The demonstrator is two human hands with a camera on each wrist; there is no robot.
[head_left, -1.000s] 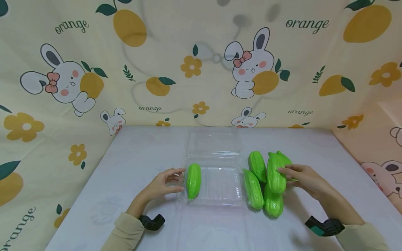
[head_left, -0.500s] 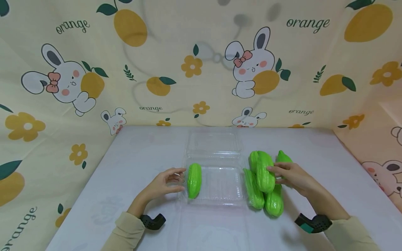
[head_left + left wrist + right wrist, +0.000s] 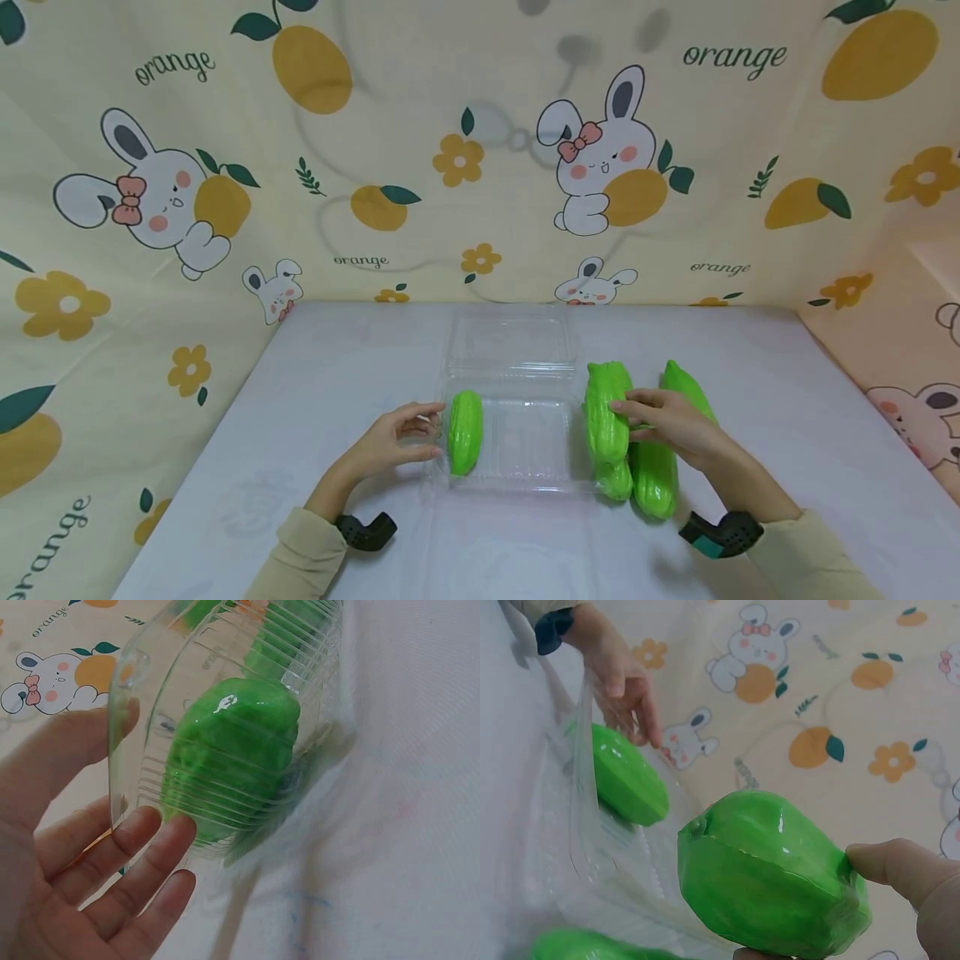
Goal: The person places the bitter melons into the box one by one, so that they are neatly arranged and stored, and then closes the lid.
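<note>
My right hand [image 3: 678, 425] grips a green ridged gourd [image 3: 606, 408], thumb on one side and fingers on the other; it is held up over the right side of a clear plastic box [image 3: 525, 486]. Inside that box, along its left wall, lies another green gourd [image 3: 466, 433]. At the left wall is my left hand [image 3: 393, 437], fingers loosely bent and spread. In the left wrist view its fingertips [image 3: 178, 829] are right at the clear wall, with the gourd behind. The right wrist view shows the held gourd [image 3: 772, 877] close up.
More green gourds lie right of the box: one [image 3: 617, 482] partly under the held one, one [image 3: 655, 483] beside it, one [image 3: 686, 387] behind my right hand. The box's clear lid [image 3: 510, 342] lies folded back on the white table [image 3: 345, 350]. A patterned cloth [image 3: 480, 83] stands behind.
My right hand has carried the held gourd leftward from above the pile toward the box, uncovering the gourd behind the hand. My left hand has stayed at the box's left wall.
</note>
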